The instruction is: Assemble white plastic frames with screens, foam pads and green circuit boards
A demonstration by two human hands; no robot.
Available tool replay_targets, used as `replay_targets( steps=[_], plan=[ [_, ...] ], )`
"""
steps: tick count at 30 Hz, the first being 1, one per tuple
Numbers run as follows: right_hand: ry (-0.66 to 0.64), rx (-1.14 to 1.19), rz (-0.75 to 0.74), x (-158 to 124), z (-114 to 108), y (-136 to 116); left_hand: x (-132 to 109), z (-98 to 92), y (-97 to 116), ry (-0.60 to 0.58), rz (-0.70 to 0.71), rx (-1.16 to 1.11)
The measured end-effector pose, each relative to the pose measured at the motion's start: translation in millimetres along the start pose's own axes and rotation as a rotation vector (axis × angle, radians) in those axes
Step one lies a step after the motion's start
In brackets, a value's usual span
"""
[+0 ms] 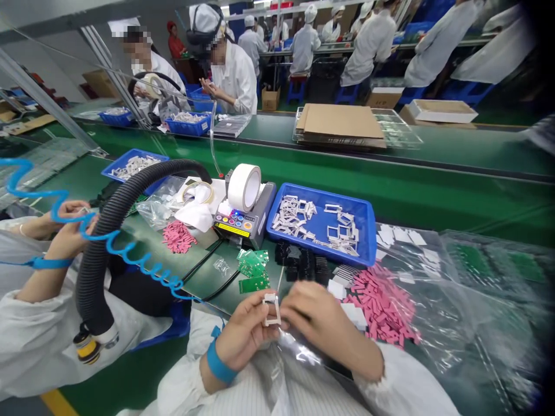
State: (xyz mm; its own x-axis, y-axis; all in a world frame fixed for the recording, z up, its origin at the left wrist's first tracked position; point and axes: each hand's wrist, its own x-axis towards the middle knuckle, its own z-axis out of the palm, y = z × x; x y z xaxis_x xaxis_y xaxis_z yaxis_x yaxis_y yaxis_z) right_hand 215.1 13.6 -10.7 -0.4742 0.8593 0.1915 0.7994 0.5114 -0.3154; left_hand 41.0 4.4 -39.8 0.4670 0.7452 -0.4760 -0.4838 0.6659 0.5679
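Note:
My left hand (pixel 245 335) pinches a small white rectangular frame (pixel 272 309) upright in front of me. A blue band circles that wrist. My right hand (pixel 318 320) is closed, its fingers pressed against the right side of the same frame. Just beyond the hands lie green circuit boards (pixel 254 270), a cluster of black parts (pixel 303 263) and a heap of pink strips (pixel 384 306). A blue tray (pixel 366 228) holding several more white frames stands behind them.
A tape dispenser (pixel 245 211) with a white roll stands left of the tray. A black corrugated hose (pixel 117 219) and a blue coiled cord (pixel 130 254) cross in front of a co-worker's hands (pixel 69 225) on my left. Clear plastic bags (pixel 477 289) cover the right. Other people work across the green conveyor (pixel 433 167).

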Motion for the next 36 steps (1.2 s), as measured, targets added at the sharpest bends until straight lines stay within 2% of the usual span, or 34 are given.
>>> replay_targets(
  steps=[4,8,13,18,20,23,26,28,29,32,36],
  plan=[
    [-0.002,-0.185,0.217,43,3,32,-11,-12.2,5,0.048,0.03,0.032],
    [-0.038,-0.304,0.246,70,10,37,-28,-25.5,7,0.094,0.045,0.034],
    [-0.09,-0.367,0.248,72,11,27,-51,-50.2,8,0.205,0.064,0.023],
    [-0.129,-0.327,0.219,74,10,32,-67,-76.0,11,0.285,0.096,-0.006],
    [-0.125,-0.29,0.222,74,4,34,-73,-89.2,12,0.329,0.108,-0.046],
    [-0.079,-0.213,0.238,70,-14,25,-87,-120.9,16,0.48,0.17,-0.186],
    [-0.066,-0.013,0.193,73,-30,-9,-104,-165.8,26,0.631,0.351,-0.414],
    [-0.15,0.328,0.115,86,-24,-43,-116,-195.6,34,0.664,0.487,-0.491],
    [-0.224,0.468,0.065,95,-14,-63,-122,-208.1,38,0.675,0.522,-0.486],
    [-0.474,0.685,-0.033,129,41,-124,-138,-231.1,45,0.69,0.498,-0.452],
    [-0.829,0.869,0.011,160,125,-198,-155,-234.0,47,0.676,0.457,-0.355]
  ],
)
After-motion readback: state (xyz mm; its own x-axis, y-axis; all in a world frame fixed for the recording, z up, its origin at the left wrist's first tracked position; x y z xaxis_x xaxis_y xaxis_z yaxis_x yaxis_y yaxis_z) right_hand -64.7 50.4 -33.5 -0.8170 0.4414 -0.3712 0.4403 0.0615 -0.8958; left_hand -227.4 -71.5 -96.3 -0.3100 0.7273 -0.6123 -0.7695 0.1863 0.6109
